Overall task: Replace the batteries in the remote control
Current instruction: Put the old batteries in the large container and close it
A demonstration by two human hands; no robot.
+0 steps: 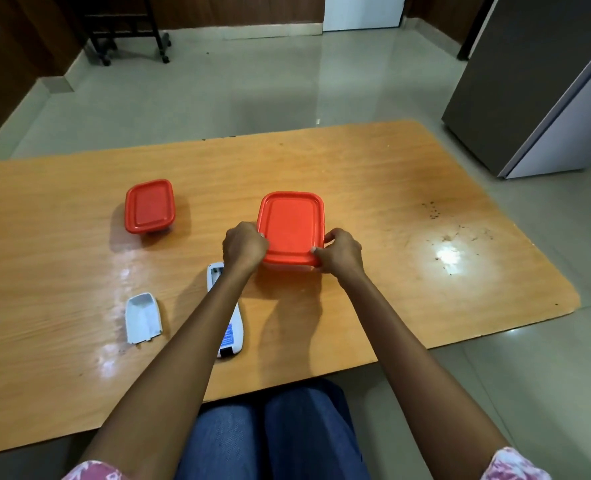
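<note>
1. Table (408, 174): wide wooden top, near edge against the lap, far edge and right corners dropping to tiled floor. Right of the work, only dark specks and a glare patch, so room to set a lid down there.
2. Large red-lidded box (290, 220): stands mid-table, lid on, contents hidden; probably the battery store. Peel one lid corner first while bracing the base, to avoid a sudden pop.
3. Remote control (236, 323): lies face down toward the near edge, just beside the large box, back compartment open, partly under the left forearm. Keep that forearm lifted to avoid sweeping it off.
4. Small red-lidded box (149, 206): far left of the work, well apart, lid on.
5. Battery cover (144, 318): lies inside up, left of the remote control, apart from it.
6. Left hand (244, 249): curled round the large lid's near left corner.
7. Right hand (342, 252): pinches the near right corner.
</note>
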